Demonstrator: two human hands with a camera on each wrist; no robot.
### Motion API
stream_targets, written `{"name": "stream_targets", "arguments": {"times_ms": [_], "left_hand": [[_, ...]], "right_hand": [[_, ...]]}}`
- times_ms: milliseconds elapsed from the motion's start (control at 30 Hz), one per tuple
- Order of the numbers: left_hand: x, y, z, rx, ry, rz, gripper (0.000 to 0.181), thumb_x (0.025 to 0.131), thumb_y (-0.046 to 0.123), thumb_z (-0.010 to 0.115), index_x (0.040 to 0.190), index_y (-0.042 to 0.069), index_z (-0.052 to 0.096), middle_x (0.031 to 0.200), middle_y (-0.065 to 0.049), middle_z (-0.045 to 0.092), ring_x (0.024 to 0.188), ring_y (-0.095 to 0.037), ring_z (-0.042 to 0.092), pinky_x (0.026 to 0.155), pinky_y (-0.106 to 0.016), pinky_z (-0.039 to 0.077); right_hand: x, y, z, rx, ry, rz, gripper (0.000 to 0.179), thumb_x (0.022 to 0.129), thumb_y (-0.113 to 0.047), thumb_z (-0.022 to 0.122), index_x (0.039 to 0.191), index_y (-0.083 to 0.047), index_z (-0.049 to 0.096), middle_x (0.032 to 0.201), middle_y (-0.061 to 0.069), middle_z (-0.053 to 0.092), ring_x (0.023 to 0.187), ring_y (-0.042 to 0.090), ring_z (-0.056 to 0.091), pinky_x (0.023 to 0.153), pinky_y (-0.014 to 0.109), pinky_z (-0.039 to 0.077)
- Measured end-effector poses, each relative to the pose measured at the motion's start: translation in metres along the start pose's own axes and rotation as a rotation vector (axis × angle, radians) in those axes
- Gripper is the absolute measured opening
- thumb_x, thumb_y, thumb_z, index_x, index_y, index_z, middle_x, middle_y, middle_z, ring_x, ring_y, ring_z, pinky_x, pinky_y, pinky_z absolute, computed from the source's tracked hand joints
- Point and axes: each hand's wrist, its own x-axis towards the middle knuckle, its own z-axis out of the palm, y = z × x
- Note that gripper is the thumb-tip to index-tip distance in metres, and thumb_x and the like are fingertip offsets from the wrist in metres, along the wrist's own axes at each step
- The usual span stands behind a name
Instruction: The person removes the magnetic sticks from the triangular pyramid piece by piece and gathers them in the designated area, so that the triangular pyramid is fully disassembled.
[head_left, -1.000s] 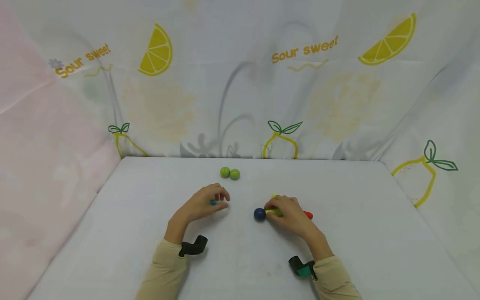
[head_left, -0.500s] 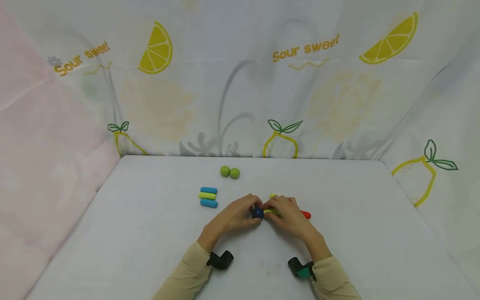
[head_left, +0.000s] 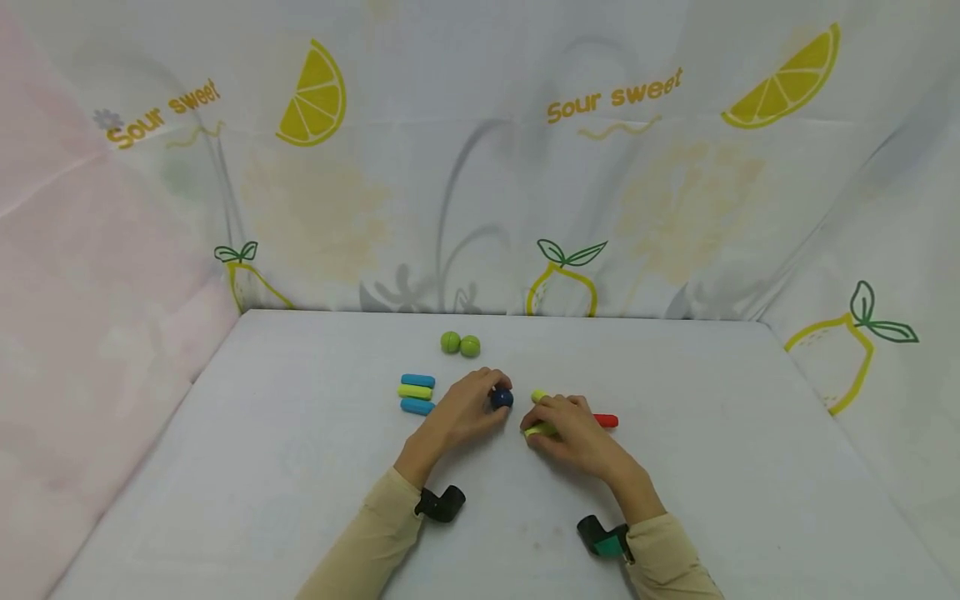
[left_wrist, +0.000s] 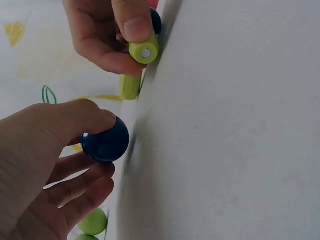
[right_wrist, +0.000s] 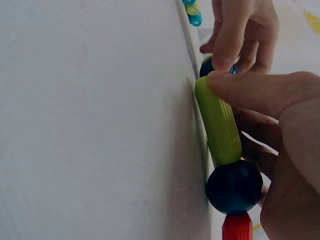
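Observation:
In the head view my left hand (head_left: 467,408) pinches a dark blue ball (head_left: 502,398) between thumb and fingers. My right hand (head_left: 576,429) grips a yellow-green magnetic rod (right_wrist: 218,122), whose round silvery end spot (left_wrist: 145,53) faces the ball across a gap. At the rod's other end sits a second dark blue ball (right_wrist: 235,187), and beyond it a red rod (right_wrist: 237,228) continues in line. Another yellow-green rod (head_left: 538,396) shows just behind the right fingers, mostly hidden by them in the head view.
Two blue rods and a yellow-green rod (head_left: 415,392) lie side by side left of the left hand. Farther back, two light green balls (head_left: 460,344) sit together on the white table (head_left: 675,375). A printed cloth (head_left: 480,167) hangs behind the table.
My left hand came right from over the small rods, took the dark blue ball at the yellow-green rod's end, and drew it off up and left. The right hand's rod assembly turned slightly.

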Motion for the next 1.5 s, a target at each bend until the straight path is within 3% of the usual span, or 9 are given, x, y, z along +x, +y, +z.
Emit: {"name": "stream_targets", "arguments": {"times_ms": [233, 467, 633, 800, 933, 1200, 1300, 1367, 1500], "left_hand": [[0.027, 0.003, -0.010, 0.105, 0.049, -0.013, 0.031, 0.086, 0.019, 0.070, 0.114, 0.013, 0.059, 0.109, -0.004, 0.060, 0.098, -0.016, 0.061, 0.085, -0.030, 0.051], [0.057, -0.005, -0.024, 0.178, -0.009, -0.014, 0.030, 0.088, 0.018, 0.068, 0.115, 0.011, 0.059, 0.110, -0.007, 0.059, 0.096, -0.021, 0.062, 0.085, -0.033, 0.051], [0.066, -0.017, -0.027, 0.239, -0.053, -0.060, 0.030, 0.087, 0.017, 0.068, 0.115, 0.011, 0.060, 0.112, -0.007, 0.059, 0.100, -0.027, 0.062, 0.088, -0.037, 0.050], [0.068, -0.023, -0.026, 0.261, -0.078, -0.071, 0.030, 0.087, 0.015, 0.068, 0.115, 0.010, 0.059, 0.113, -0.008, 0.060, 0.100, -0.030, 0.062, 0.091, -0.039, 0.049], [0.067, -0.027, -0.025, 0.295, -0.047, -0.054, 0.028, 0.086, 0.014, 0.069, 0.113, 0.010, 0.061, 0.111, -0.008, 0.061, 0.100, -0.030, 0.063, 0.093, -0.041, 0.047], [0.065, -0.025, -0.025, 0.293, -0.012, -0.041, 0.034, 0.086, 0.014, 0.069, 0.118, 0.012, 0.058, 0.119, -0.008, 0.060, 0.117, -0.026, 0.054, 0.107, -0.045, 0.035], [0.060, -0.020, -0.025, 0.233, 0.036, -0.010, 0.035, 0.086, 0.015, 0.069, 0.119, 0.011, 0.058, 0.123, -0.008, 0.058, 0.117, -0.027, 0.054, 0.104, -0.044, 0.039], [0.053, -0.014, -0.025, 0.146, 0.041, 0.014, 0.034, 0.087, 0.015, 0.068, 0.119, 0.011, 0.059, 0.122, -0.009, 0.058, 0.116, -0.028, 0.055, 0.101, -0.043, 0.042], [0.035, 0.000, -0.016, 0.000, -0.079, 0.069, 0.032, 0.091, 0.016, 0.062, 0.123, 0.010, 0.058, 0.123, -0.007, 0.058, 0.117, -0.023, 0.054, 0.099, -0.038, 0.044]], "right_hand": [[0.001, -0.003, -0.003, 0.055, -0.003, 0.001, 0.010, 0.087, -0.020, 0.068, 0.097, -0.020, 0.065, 0.095, -0.010, 0.063, 0.095, 0.011, 0.056, 0.095, 0.048, 0.033], [0.001, -0.005, -0.001, 0.110, 0.002, -0.024, 0.008, 0.088, -0.019, 0.067, 0.095, -0.020, 0.065, 0.093, -0.013, 0.062, 0.094, 0.008, 0.057, 0.093, 0.044, 0.036], [0.003, -0.009, 0.000, 0.172, -0.024, -0.041, 0.008, 0.090, -0.021, 0.064, 0.097, -0.020, 0.066, 0.093, -0.015, 0.060, 0.092, 0.005, 0.056, 0.094, 0.040, 0.036], [0.004, -0.012, 0.001, 0.181, -0.031, -0.054, 0.008, 0.090, -0.021, 0.065, 0.098, -0.020, 0.066, 0.094, -0.016, 0.061, 0.091, 0.002, 0.056, 0.093, 0.037, 0.038], [0.004, -0.013, 0.002, 0.210, -0.027, -0.077, 0.009, 0.089, -0.019, 0.065, 0.098, -0.018, 0.066, 0.094, -0.015, 0.062, 0.089, -0.001, 0.057, 0.090, 0.033, 0.040], [0.004, -0.010, -0.002, 0.245, 0.045, -0.113, 0.008, 0.090, -0.015, 0.063, 0.098, -0.014, 0.066, 0.095, -0.007, 0.066, 0.089, 0.002, 0.057, 0.089, 0.034, 0.043], [0.003, -0.007, -0.010, 0.227, 0.098, -0.078, 0.008, 0.091, -0.014, 0.063, 0.098, -0.014, 0.066, 0.092, -0.006, 0.065, 0.084, 0.002, 0.056, 0.082, 0.032, 0.045], [0.001, -0.004, -0.015, 0.215, 0.124, -0.035, 0.008, 0.091, -0.013, 0.063, 0.098, -0.014, 0.065, 0.091, -0.005, 0.065, 0.080, 0.001, 0.056, 0.076, 0.027, 0.047], [-0.002, 0.001, -0.026, 0.197, 0.137, 0.083, 0.008, 0.093, -0.014, 0.060, 0.099, -0.012, 0.065, 0.086, -0.004, 0.064, 0.067, 0.004, 0.050, 0.060, 0.020, 0.044]]}}
